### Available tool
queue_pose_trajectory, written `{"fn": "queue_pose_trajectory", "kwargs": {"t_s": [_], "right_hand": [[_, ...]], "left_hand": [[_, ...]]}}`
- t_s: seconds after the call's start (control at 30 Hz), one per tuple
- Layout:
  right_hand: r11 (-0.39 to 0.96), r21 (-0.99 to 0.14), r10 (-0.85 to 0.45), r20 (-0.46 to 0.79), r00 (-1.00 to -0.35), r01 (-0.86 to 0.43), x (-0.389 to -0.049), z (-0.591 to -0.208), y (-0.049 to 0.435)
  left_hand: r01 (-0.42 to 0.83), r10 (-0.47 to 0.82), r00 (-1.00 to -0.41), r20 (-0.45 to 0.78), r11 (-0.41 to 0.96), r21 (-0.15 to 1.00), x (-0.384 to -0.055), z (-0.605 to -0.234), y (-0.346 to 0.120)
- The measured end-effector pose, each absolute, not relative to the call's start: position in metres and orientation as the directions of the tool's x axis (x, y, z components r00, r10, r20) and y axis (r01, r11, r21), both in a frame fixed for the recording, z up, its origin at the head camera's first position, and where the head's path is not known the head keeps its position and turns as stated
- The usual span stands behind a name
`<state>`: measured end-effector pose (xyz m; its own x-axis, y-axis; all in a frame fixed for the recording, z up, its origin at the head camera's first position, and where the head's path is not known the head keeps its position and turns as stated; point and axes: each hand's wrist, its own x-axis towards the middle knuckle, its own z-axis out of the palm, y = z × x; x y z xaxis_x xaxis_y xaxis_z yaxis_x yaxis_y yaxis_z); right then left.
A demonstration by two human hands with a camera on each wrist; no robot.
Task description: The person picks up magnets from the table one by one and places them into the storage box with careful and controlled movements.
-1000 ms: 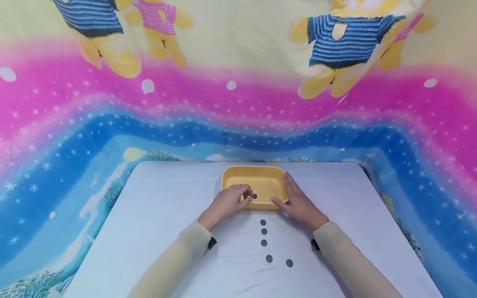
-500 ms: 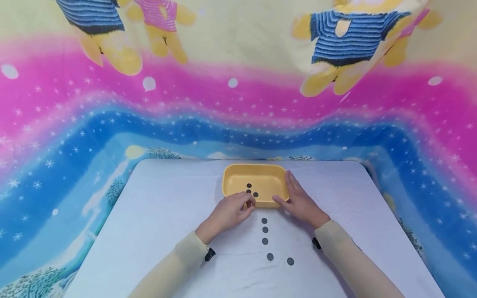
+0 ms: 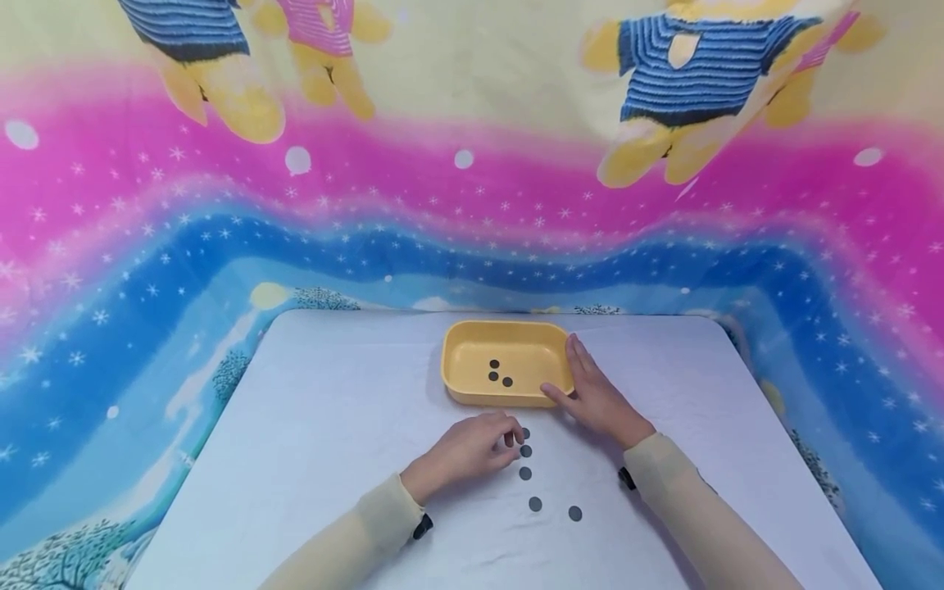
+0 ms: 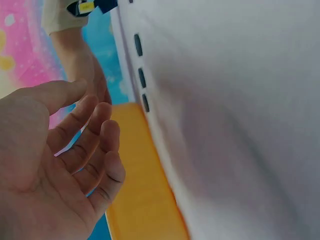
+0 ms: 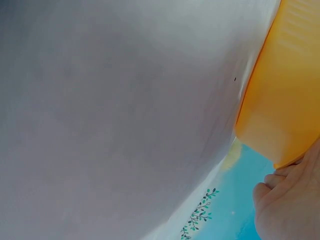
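Note:
A yellow plastic tray (image 3: 465, 397) stands at the far side of the table, with small dark round discs (image 3: 507, 382) lying on its floor. My right hand (image 3: 599, 403) holds the tray's near right corner, thumb over the rim and fingers along the outer end wall (image 5: 280, 145). Just in front of the tray, my left hand (image 3: 472, 447) hovers with loosely bent fingers and nothing in them. Its fingertips (image 4: 112, 132) are right beside the nearest dark discs (image 3: 526, 451) of a loose row on the cloth. The farthest disc of the row is partly hidden by its fingers.
More dark discs (image 3: 535, 504) lie on the white table cloth (image 3: 310, 459) toward me, one disc (image 3: 575, 514) set off to the right. A printed curtain (image 3: 472, 221) with bears and snowflakes hangs behind the table's far edge and sides.
My left hand has drawn back out of the tray toward me to the row of discs. Three discs now show in the tray. My right hand stays on the tray's corner.

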<state>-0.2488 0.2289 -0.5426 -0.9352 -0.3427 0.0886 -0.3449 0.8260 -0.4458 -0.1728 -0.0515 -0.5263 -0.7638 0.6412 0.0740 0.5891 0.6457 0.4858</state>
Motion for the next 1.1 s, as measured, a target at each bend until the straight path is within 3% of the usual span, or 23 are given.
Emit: {"fn": "queue_pose_trajectory", "kwargs": {"t_s": [0.57,1.1], "right_hand": [[0.831,-0.445,-0.335,0.074,-0.939,-0.332,-0.249,-0.544,0.229],[0.823,-0.450,-0.343,0.094,-0.935,-0.347,-0.248,-0.545,0.231]], "left_hand": [[0.639,0.682,-0.731,-0.002,0.686,0.347,-0.159,-0.540,-0.036],[0.685,0.704,-0.710,0.014,0.686,0.245,-0.156,-0.543,-0.031]]}}
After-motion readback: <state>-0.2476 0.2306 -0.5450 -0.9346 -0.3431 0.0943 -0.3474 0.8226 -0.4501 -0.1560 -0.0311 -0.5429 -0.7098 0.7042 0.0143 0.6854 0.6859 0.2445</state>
